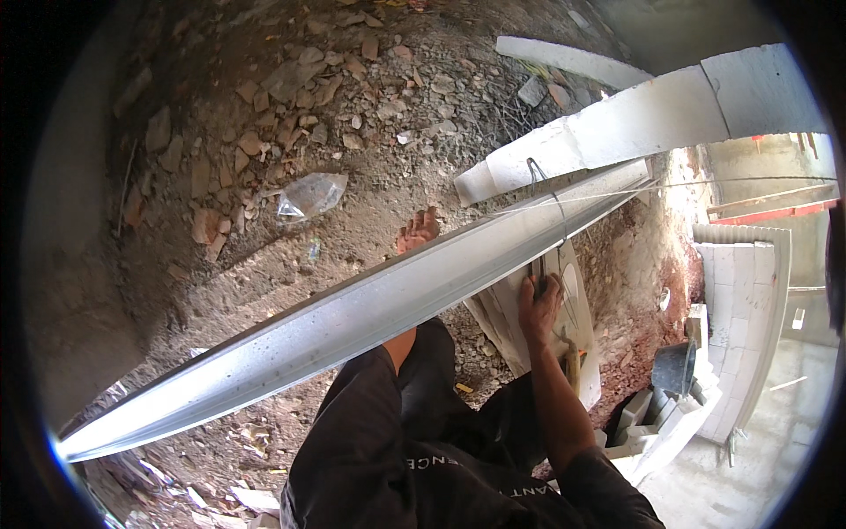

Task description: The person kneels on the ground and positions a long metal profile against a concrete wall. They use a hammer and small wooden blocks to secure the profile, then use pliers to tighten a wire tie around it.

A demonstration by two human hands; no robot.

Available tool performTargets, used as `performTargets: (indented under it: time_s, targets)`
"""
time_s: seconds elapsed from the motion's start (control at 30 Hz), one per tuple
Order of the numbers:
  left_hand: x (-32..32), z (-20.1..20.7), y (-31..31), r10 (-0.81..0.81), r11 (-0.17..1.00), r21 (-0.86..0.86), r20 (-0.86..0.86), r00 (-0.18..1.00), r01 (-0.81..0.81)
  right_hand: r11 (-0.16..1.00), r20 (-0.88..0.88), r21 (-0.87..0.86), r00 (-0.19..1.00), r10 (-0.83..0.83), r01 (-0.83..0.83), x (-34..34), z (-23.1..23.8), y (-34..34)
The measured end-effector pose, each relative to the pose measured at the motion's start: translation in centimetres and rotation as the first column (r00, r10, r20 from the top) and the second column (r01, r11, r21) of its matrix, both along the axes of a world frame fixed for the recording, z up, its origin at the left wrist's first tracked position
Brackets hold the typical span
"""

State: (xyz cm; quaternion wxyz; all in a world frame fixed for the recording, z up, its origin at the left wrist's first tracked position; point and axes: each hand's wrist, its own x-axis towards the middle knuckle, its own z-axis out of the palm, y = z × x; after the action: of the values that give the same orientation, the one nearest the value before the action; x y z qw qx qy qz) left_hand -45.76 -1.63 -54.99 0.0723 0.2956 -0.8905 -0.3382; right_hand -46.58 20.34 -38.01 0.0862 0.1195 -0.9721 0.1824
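A long, shiny metal channel [352, 309] slants across the view, from the lower left to the upper right. Beyond its far edge show the fingers of my left hand [419, 231], closed at that edge; the channel hides the rest of the hand. My right hand [540, 307] is just below the near edge, wrapped round a dark metal piece with two narrow bars [537, 273]. Next to it, a thin bent metal hook [560, 212] lies across the channel. Under my right forearm is a pale board [577, 348] with a yellowish handled tool [572, 368] on it.
A low wall of pale blocks [634, 123] runs along the upper right, with a taut string [696, 183] near it. Broken brick and stones [300, 84] cover the ground, with a clear plastic bag [312, 196]. A dark bucket [674, 368] and stacked blocks [736, 309] stand at right.
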Motion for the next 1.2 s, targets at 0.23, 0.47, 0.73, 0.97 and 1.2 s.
performTargets:
  time_s: [0.23, 0.47, 0.73, 0.97, 1.2]
  targets:
    - [1.2, 3.5, -1.8, -0.016, 1.000, 0.003, 0.078, 0.997, 0.015, 1.000, 0.049, -0.006, 0.999, 0.017, -0.017, 0.2, -0.1, -0.4]
    - [1.3, 3.7, -1.5, -0.006, 1.000, 0.018, 0.010, 1.000, 0.006, 1.000, 0.050, -0.007, 0.998, 0.024, -0.024, 0.3, 0.5, -0.7]
    - [1.4, 3.7, -1.6, -0.069, 0.996, 0.070, 0.169, 0.983, 0.058, 0.999, 0.037, -0.010, 0.999, 0.033, -0.033, 0.4, 0.0, -0.4]
    - [2.6, 4.9, -1.8, 0.078, 0.990, 0.098, 0.235, 0.969, -0.103, 1.000, -0.022, 0.009, 1.000, 0.017, -0.016, -0.1, -0.4, 0.4]
    - [12.6, 5.4, -2.5, -0.226, 0.929, -0.292, 0.034, 0.974, 0.226, 1.000, 0.033, -0.011, 0.999, -0.018, 0.019, 0.3, 0.0, 0.1]
